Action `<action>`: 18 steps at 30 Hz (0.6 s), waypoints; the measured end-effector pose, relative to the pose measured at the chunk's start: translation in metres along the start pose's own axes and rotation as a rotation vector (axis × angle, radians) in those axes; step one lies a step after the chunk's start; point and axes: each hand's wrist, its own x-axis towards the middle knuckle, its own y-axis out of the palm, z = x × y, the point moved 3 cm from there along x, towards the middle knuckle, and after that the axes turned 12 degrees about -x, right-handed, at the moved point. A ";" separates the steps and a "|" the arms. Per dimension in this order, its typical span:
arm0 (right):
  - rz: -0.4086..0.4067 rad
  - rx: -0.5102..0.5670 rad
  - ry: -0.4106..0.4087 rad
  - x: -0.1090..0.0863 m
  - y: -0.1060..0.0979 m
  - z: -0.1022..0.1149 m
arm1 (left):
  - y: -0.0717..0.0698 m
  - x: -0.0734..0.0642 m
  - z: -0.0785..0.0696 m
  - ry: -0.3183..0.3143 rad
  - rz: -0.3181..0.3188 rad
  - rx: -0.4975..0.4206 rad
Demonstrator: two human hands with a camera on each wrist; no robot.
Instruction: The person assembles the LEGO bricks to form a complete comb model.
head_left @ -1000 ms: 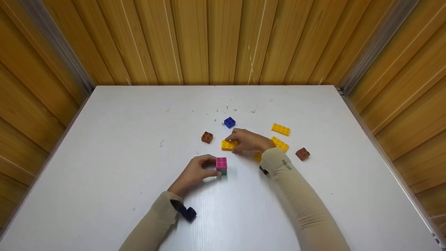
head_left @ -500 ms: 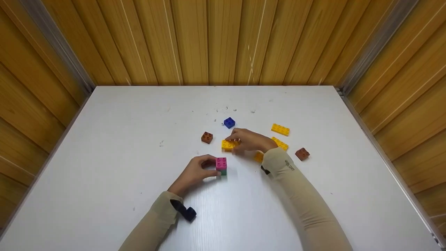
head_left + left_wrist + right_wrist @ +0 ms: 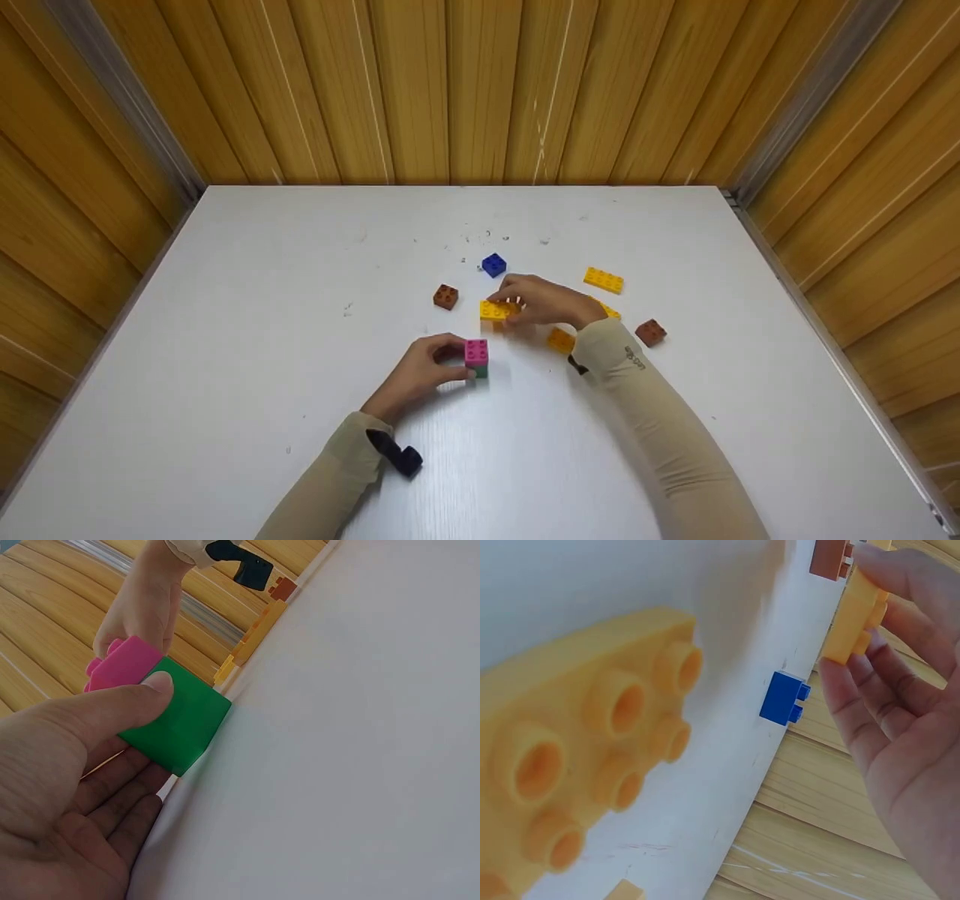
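Note:
My left hand (image 3: 421,369) pinches a small stack, a pink brick (image 3: 476,350) on top of a green brick (image 3: 180,716), which stands on the white table. In the left wrist view the thumb lies across the seam between the two colours. My right hand (image 3: 546,301) pinches a yellow brick (image 3: 495,310) between thumb and fingers, slightly above the table, behind and a little right of the stack. The right wrist view shows this yellow brick (image 3: 851,619) tilted between thumb and fingertips, its studs facing the palm.
Behind lie a brown brick (image 3: 445,297) and a blue brick (image 3: 493,265). Around the right wrist are more yellow bricks, one farther back (image 3: 604,280) and one partly under the sleeve (image 3: 559,340). Another brown brick (image 3: 651,332) lies right. Wood-patterned walls enclose the white table (image 3: 300,262).
My right hand has lifted the yellow brick slightly off the table and shifted a little right. The left hand has stayed still with the pink and green stack.

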 end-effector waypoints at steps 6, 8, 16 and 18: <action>0.001 0.038 -0.014 -0.005 -0.004 0.003 | 0.000 -0.001 0.001 -0.007 -0.004 0.010; -0.005 0.045 -0.036 -0.006 -0.006 0.004 | 0.000 0.000 0.001 -0.001 -0.003 0.003; 0.009 0.051 -0.086 -0.011 -0.009 0.013 | 0.001 -0.005 -0.008 0.022 0.005 -0.028; 0.018 0.050 -0.085 -0.013 -0.009 0.016 | 0.001 -0.004 -0.008 0.016 0.002 -0.015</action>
